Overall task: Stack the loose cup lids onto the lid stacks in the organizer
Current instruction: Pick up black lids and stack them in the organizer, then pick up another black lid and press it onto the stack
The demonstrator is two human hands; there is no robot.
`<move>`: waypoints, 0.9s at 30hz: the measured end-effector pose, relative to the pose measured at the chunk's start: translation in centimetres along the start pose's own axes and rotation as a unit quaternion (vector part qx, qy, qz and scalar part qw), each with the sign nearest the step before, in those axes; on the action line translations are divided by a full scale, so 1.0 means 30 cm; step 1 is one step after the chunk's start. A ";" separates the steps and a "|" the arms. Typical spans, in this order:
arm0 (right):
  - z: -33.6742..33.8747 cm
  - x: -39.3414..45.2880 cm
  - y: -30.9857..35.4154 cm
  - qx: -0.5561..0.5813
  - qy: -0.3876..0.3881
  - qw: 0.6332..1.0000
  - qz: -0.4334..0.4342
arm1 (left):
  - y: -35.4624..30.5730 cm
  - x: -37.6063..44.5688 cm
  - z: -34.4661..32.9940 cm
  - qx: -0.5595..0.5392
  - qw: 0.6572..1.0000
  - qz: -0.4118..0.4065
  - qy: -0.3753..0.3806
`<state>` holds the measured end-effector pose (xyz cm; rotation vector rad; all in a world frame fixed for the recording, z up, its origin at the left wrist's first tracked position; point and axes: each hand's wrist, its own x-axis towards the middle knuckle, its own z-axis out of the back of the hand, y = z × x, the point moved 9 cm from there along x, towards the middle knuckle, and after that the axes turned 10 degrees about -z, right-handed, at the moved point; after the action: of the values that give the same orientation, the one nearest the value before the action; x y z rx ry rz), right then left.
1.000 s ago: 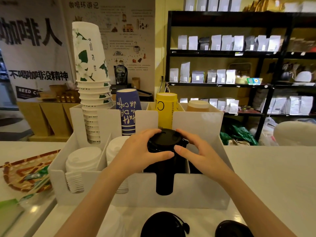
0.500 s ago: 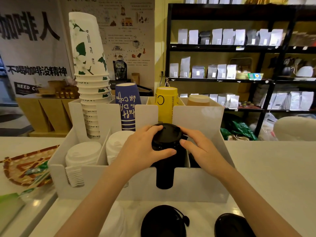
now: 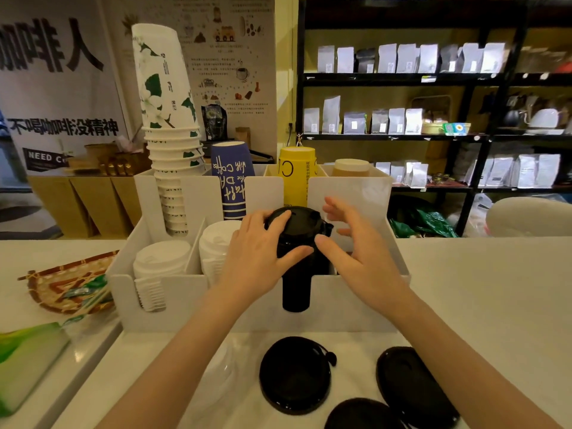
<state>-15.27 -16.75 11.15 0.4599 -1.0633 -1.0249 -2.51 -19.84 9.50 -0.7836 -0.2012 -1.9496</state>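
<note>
the right hand [image 3: 362, 255] has released the black lid stack [image 3: 295, 243]: half a second ago its fingers wrapped the right side of the top lid, now they are spread open and lifted clear, only the thumb near the rim. the left hand [image 3: 263, 252] remains cupped over the stack. a third loose black lid [image 3: 362, 413] has entered view at the bottom edge.

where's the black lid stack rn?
The black lid stack stands in the organizer centre slot, right of the white lids, left hand gripping its top.
</note>
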 end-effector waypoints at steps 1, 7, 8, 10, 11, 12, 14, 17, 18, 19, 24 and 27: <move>-0.003 -0.031 0.014 0.013 -0.002 1.000 0.015 | -0.002 -0.004 0.003 0.000 1.000 0.001 -0.011; -0.126 -0.205 -0.047 -0.081 0.162 0.983 0.013 | -0.025 -0.049 -0.013 0.041 0.999 -0.005 -0.021; -0.152 -0.223 -0.072 -0.116 0.202 0.972 -0.002 | -0.025 -0.054 -0.016 0.049 0.999 -0.007 -0.013; -0.197 -0.253 -0.134 -0.168 0.275 0.945 -0.052 | -0.020 -0.057 -0.015 0.073 0.997 -0.015 0.007; -0.212 -0.266 -0.164 -0.188 0.302 0.932 -0.077 | -0.019 -0.058 -0.014 0.087 0.996 -0.018 0.019; -0.224 -0.277 -0.186 -0.206 0.320 0.920 -0.096 | -0.018 -0.061 -0.013 0.100 0.994 -0.020 0.032; -0.245 -0.296 -0.205 -0.229 0.341 0.906 -0.107 | -0.022 -0.081 -0.014 0.113 0.992 -0.019 0.057; -0.257 -0.313 -0.217 -0.223 0.355 0.900 -0.120 | -0.065 -0.159 -0.007 0.079 0.994 -0.051 0.061; -0.256 -0.314 -0.219 -0.212 0.354 0.902 -0.125 | -0.089 -0.195 -0.002 0.054 0.994 -0.076 0.049; -0.255 -0.314 -0.220 -0.202 0.352 0.905 -0.126 | -0.116 -0.235 0.003 0.029 0.994 -0.100 0.042; -0.260 -0.315 -0.237 -0.180 0.340 0.913 -0.133 | -0.155 -0.387 -0.097 -0.003 0.976 -0.124 0.176; -0.256 -0.315 -0.247 -0.180 0.331 0.917 -0.132 | -0.125 -0.438 -0.153 -0.015 0.958 -0.089 0.272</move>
<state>-12.99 -13.33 -2.49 0.5984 -0.1985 -1.1550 -3.68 -10.32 -1.28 -0.2266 0.0949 -2.2640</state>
